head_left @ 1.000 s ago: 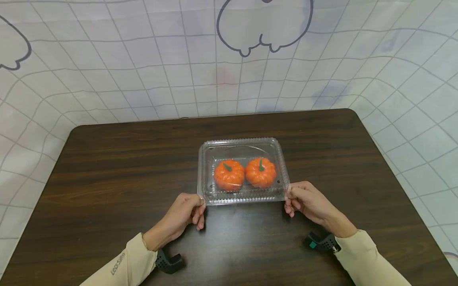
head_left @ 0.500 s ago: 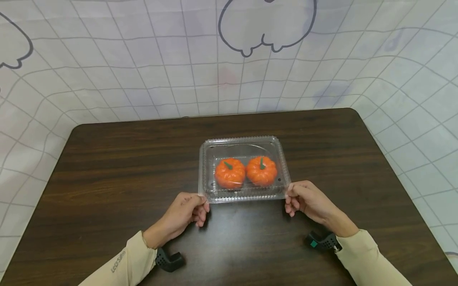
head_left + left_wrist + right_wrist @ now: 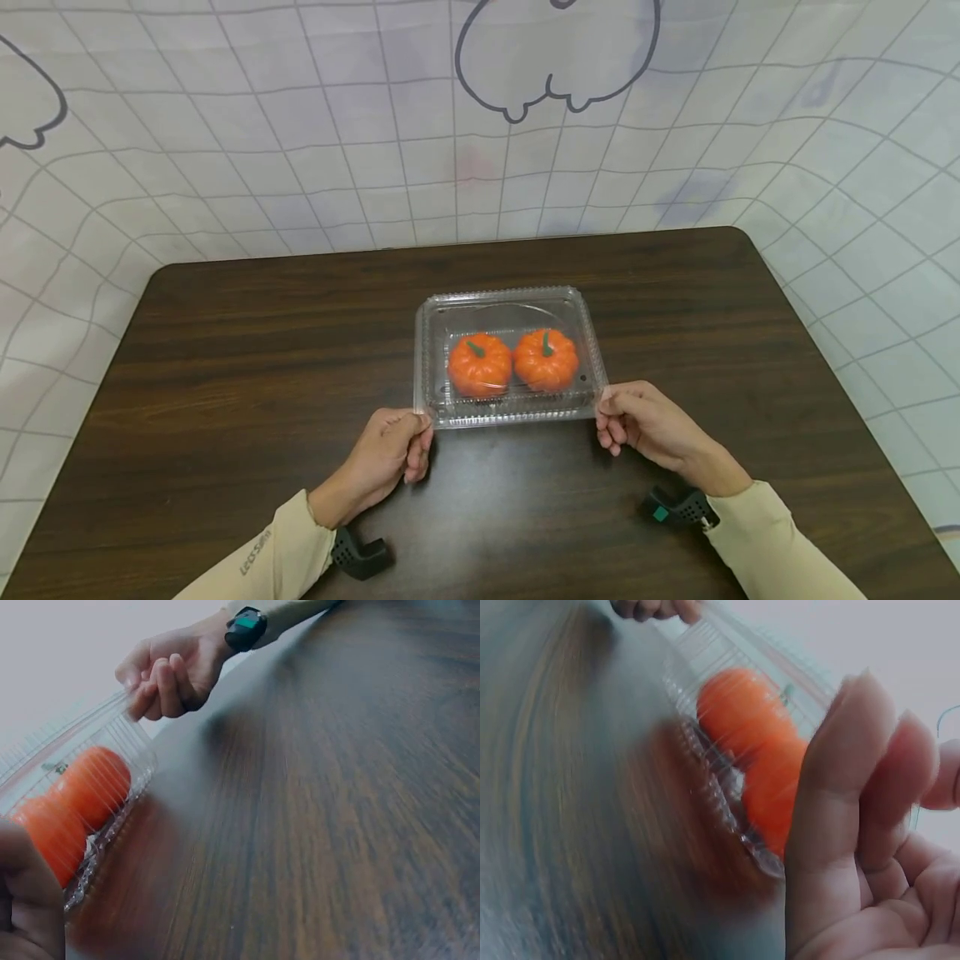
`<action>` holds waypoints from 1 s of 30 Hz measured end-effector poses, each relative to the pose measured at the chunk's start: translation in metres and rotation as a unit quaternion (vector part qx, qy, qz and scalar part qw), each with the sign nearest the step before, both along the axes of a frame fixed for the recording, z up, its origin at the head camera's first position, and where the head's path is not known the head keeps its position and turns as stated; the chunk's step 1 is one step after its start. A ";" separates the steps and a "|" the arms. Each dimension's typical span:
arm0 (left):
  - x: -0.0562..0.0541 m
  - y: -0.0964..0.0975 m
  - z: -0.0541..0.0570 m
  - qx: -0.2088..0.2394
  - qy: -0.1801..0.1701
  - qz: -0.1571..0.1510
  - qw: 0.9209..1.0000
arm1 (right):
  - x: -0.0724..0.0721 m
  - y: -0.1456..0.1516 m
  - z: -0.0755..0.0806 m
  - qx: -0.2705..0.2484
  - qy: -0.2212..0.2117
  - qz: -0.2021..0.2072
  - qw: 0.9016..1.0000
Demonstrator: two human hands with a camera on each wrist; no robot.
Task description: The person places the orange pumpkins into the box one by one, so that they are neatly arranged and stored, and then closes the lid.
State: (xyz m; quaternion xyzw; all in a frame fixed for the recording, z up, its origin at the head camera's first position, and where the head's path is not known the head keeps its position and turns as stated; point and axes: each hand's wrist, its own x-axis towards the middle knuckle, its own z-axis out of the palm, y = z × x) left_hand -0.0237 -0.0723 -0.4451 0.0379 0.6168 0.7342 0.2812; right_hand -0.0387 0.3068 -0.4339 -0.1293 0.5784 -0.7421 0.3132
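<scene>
A clear plastic clamshell container (image 3: 510,312) sits in the middle of the dark table with its lid down over two small orange pumpkins with green stems. One pumpkin (image 3: 480,367) is on the left, the other pumpkin (image 3: 546,362) beside it on the right. My left hand (image 3: 386,450) pinches the container's near left corner between thumb and forefinger. At the near right corner my right hand (image 3: 645,423) pinches the rim the same way, its other fingers curled below. Both wrist views show the pumpkins through the ribbed plastic side; part of the left hand is cut off in its own view.
The brown wood-grain table (image 3: 262,350) extends around the container on all sides. Behind it hangs a white grid-patterned cloth (image 3: 337,150) with cartoon outlines, which also runs down both sides. A black band with a camera (image 3: 362,557) is on the left wrist, another black band (image 3: 678,507) on the right.
Both hands keep their pinch on the container's near corners. The left hand's fingers have curled in a little more; the container stays in nearly the same place.
</scene>
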 end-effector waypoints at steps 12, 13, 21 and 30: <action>0.000 0.001 -0.002 0.007 -0.005 -0.004 1.000 | 0.000 -0.002 0.001 -0.004 -0.026 -0.002 1.000; 0.000 0.001 -0.001 0.002 -0.004 -0.003 1.000 | 0.000 -0.002 0.001 -0.004 -0.027 0.001 1.000; -0.005 -0.004 0.001 -0.035 -0.006 -0.019 0.999 | -0.003 0.001 0.000 -0.013 -0.028 0.014 0.999; -0.005 -0.004 0.003 -0.054 -0.001 -0.027 0.998 | -0.004 0.004 -0.001 -0.009 -0.041 0.015 0.999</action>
